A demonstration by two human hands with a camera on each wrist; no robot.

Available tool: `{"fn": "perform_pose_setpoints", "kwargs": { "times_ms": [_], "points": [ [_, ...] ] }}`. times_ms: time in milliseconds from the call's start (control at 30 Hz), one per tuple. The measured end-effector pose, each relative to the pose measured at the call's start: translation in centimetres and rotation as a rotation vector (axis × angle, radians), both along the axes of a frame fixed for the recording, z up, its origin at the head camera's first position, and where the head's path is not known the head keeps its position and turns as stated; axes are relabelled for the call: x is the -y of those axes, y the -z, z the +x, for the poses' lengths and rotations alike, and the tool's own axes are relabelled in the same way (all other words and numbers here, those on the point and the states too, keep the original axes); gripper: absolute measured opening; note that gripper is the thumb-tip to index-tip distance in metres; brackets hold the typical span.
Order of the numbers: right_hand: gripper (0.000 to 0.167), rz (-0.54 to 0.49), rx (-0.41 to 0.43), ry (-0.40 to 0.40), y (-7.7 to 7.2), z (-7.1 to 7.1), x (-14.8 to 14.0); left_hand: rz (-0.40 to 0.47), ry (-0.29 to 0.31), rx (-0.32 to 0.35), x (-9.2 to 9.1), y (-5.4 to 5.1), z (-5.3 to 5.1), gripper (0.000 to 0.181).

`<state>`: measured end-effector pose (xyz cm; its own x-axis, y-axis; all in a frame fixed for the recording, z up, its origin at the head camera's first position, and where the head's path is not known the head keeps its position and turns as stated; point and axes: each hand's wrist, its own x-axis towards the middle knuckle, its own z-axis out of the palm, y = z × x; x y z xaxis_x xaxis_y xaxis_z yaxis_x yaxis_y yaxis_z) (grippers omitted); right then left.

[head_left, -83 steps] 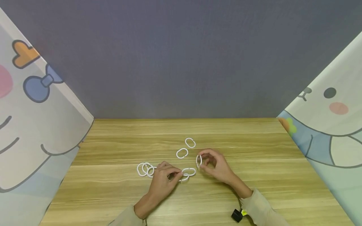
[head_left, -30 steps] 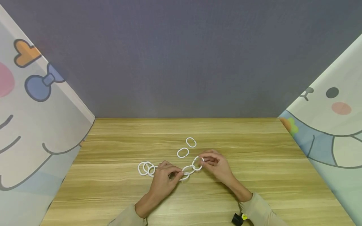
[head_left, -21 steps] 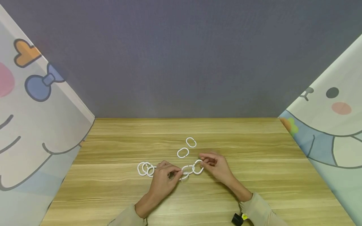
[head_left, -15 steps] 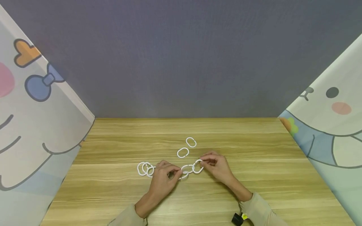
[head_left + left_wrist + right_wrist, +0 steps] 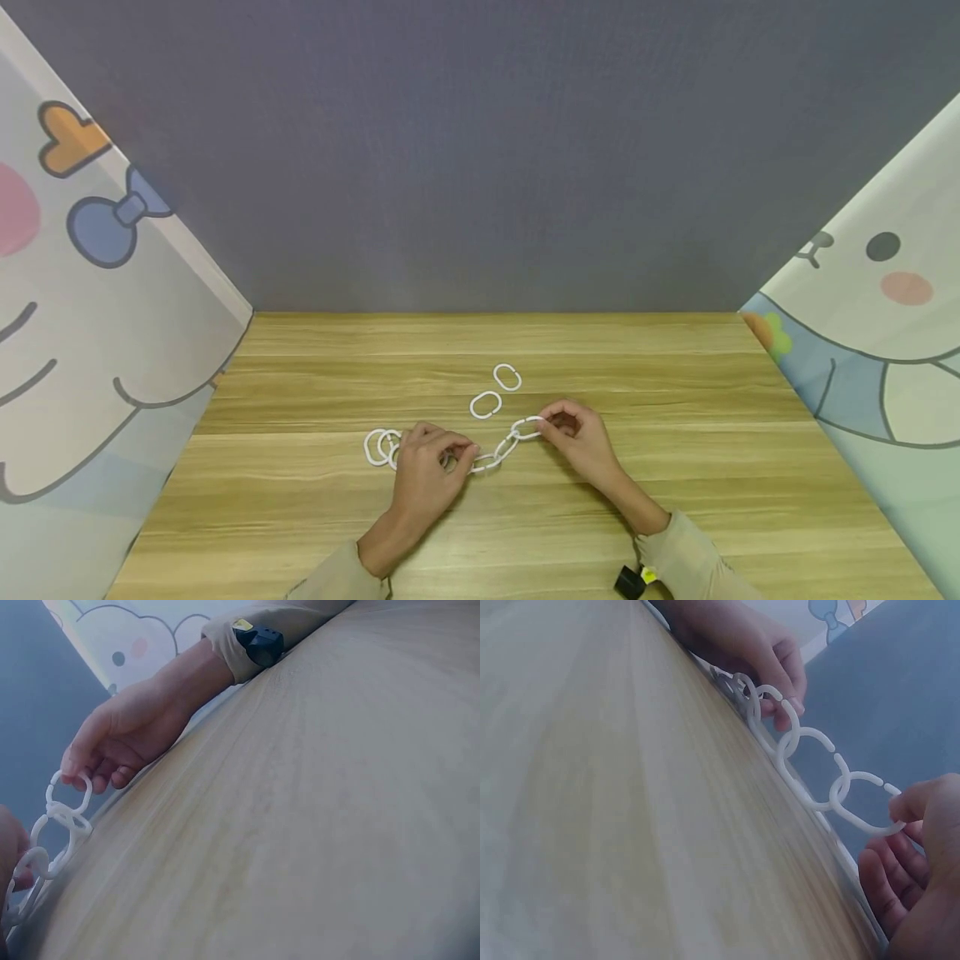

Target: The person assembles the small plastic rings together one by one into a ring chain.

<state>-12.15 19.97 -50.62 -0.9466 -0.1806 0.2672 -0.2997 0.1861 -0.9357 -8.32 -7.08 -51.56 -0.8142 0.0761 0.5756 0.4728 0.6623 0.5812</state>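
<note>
A chain of white plastic links (image 5: pixel 512 451) runs between the two hands, its right end raised. My right hand (image 5: pixel 581 437) pinches the end link (image 5: pixel 862 824) between thumb and fingers; in the right wrist view this link hooks through its neighbour, and small gaps show in the rings. My left hand (image 5: pixel 431 467) is low over the chain, thumb and index tips close together beside a link (image 5: pixel 781 760). Whether those tips grip it is hidden. More links (image 5: pixel 366 450) emerge left of this hand, overlapping on the table.
Two loose white links, a nearer one (image 5: pixel 472 408) and a farther one (image 5: pixel 521 380), lie on the wooden table (image 5: pixel 337 367) beyond the hands. A dark back panel (image 5: pixel 480 167) and printed side panels border it. A small black device (image 5: pixel 629 582) is by the right sleeve.
My right hand has brought a separate link to the chain; it is now hooked on and drawn up to the right. My left hand has shifted slightly left, and the chain slants more.
</note>
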Motion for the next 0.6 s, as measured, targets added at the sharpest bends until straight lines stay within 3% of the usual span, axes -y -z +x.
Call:
{"fn": "perform_pose_setpoints", "kwargs": {
  "times_ms": [300,500,600],
  "points": [
    [0.006,-0.068,0.017,-0.102,-0.07,0.02,0.01,0.085,0.107,0.004,-0.13,-0.14,-0.23,0.021],
    [0.009,-0.119,0.025,-0.208,0.08,0.20,0.30,0.113,0.136,-0.022,-0.47,-0.17,-0.08,0.026],
    [0.009,-0.114,0.034,-0.244,0.10,0.42,0.52,0.122,0.148,-0.004,-0.68,-0.25,0.12,0.025]
  ]
}}
